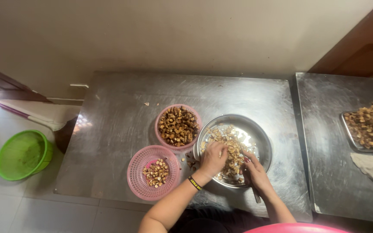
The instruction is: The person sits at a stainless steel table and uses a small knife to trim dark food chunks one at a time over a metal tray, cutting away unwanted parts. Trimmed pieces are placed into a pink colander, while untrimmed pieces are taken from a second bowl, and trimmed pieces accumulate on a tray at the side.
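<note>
The round steel bowl of brown nut pieces [260, 138] sits near the surface's [117, 121] front edge; left hand [213, 159] palm-down, fingers curled into pieces; right hand's [255, 172] fingers pinch one.

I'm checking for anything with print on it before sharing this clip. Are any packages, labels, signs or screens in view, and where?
No packages, signs or screens show.
Wristband: on the left hand's wrist, a narrow black band with small yellow marks, the only printed item.
The rest is unmarked: a steel bowl of nut pieces under both hands, right hand included, two pink baskets, and a green basket on the floor.
</note>
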